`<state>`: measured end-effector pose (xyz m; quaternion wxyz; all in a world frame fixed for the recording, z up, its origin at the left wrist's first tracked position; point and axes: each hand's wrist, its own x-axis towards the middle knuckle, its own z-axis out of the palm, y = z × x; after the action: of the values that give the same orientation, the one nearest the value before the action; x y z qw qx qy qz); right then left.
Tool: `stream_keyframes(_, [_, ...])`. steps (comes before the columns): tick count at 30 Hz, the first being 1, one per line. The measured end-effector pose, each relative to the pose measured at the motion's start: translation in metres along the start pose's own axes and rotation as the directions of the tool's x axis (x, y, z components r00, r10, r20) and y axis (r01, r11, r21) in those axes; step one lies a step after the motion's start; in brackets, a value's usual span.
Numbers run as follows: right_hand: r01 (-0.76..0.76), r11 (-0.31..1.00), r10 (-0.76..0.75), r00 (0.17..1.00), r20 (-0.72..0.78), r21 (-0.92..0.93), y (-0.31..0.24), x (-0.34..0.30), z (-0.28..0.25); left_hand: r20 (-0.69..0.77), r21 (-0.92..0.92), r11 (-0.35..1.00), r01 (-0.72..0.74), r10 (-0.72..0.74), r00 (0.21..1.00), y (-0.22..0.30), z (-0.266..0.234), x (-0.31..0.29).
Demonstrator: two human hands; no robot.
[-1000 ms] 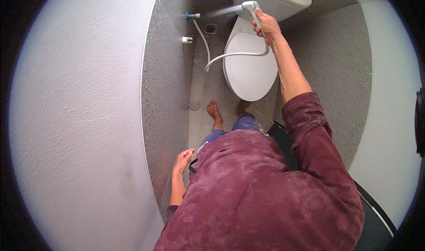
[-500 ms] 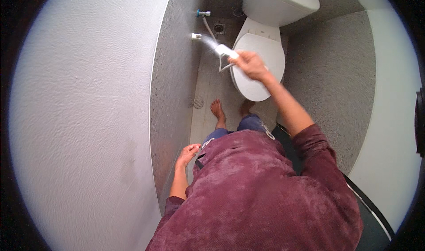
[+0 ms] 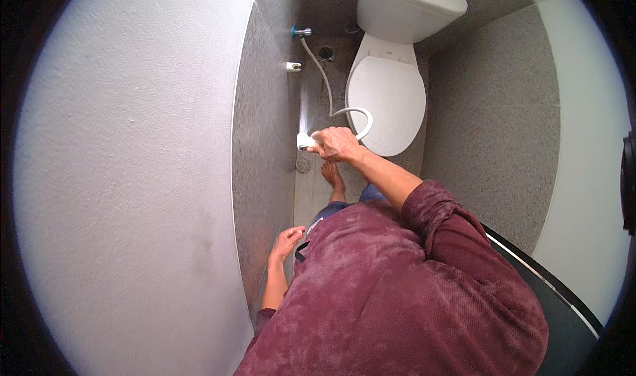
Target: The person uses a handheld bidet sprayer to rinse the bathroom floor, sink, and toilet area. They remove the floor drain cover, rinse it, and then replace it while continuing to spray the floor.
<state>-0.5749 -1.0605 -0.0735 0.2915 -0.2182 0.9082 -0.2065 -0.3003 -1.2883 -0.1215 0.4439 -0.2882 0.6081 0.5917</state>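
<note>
My right hand (image 3: 338,144) is closed around the handle of a white bidet sprayer (image 3: 305,141), held above the floor to the left of the toilet. A jet of water leaves its head and runs away from me along the left wall. The grey-white hose (image 3: 328,88) curls past the toilet lid and runs back to a chrome valve (image 3: 303,32) on that wall. Low by my left thigh, my left hand (image 3: 285,244) has its fingers curled in, with nothing visible in them.
A white toilet (image 3: 386,101) with its lid down stands at the back. On the left wall (image 3: 262,144) sits a white sprayer holder (image 3: 293,66). Two round floor drains show: one at the back (image 3: 325,53), one near my foot (image 3: 303,164). Dark edging lies lower right.
My right hand has brought the sprayer nearer to me and to the left, away from over the toilet lid. Its jet now points toward the back. My left hand stays by my thigh.
</note>
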Motion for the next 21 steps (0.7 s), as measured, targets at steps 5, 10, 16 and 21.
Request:
stream_keyframes(5, [-0.059, 0.995, 0.061, 0.998, 0.024, -0.079, 0.004, 0.004, 0.004, 0.008, -0.019, 1.000, 0.005, -0.004, 1.000, 0.000, -0.008, 0.004])
stream_keyframes(10, [-0.114, 0.988, 0.110, 0.993, -0.036, -0.107, 0.005, -0.012, -0.007, 0.011, -0.036, 0.999, -0.027, 0.028, 1.000, -0.007, 0.001, 0.006])
stream_keyframes(16, [-0.119, 0.992, 0.116, 0.990, -0.081, -0.029, -0.002, -0.029, -0.022, 0.016, -0.098, 0.995, -0.003, 0.005, 1.000, -0.005, -0.003, 0.017])
stream_keyframes(21, [-0.182, 0.983, 0.182, 0.983, -0.024, 0.003, -0.017, -0.033, -0.036, -0.004, -0.025, 1.000, -0.001, 0.001, 1.000, -0.009, -0.003, 0.014])
